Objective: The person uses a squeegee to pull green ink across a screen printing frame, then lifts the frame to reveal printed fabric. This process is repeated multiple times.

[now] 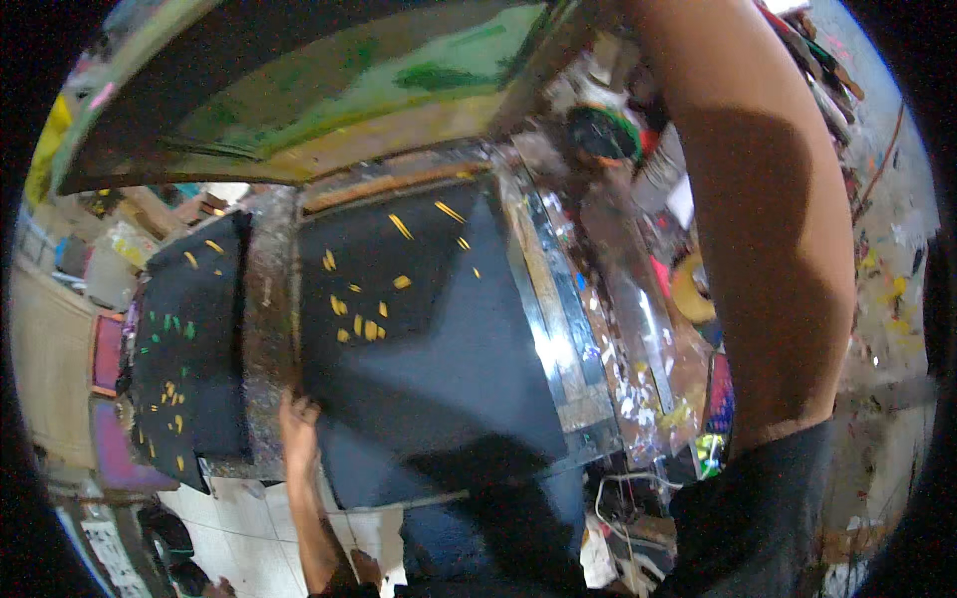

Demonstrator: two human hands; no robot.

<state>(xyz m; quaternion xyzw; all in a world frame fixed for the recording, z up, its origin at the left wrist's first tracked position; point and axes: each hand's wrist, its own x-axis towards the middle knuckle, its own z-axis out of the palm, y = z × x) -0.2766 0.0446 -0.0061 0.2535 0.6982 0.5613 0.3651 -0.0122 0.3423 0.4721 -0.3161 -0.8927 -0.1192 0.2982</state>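
A black cloth panel (429,369) lies over a board in front of me, with small yellow marks scattered over its upper part. My left hand (300,417) is at the panel's left edge, its fingers closed on the black cloth there. Above the far side of the panel, a screen-printing frame (399,149) is tilted up, its mesh smeared with green. My right arm (768,219) reaches up along the right side, and its hand lies beyond the upper edge of the view.
Left of the board hangs or lies a second black panel (189,349) with yellow and green marks. A metal strip (558,339) runs along the right edge. Farther right are a tape roll (691,287), a dark round tub (603,135) and a paint-spattered surface (633,389).
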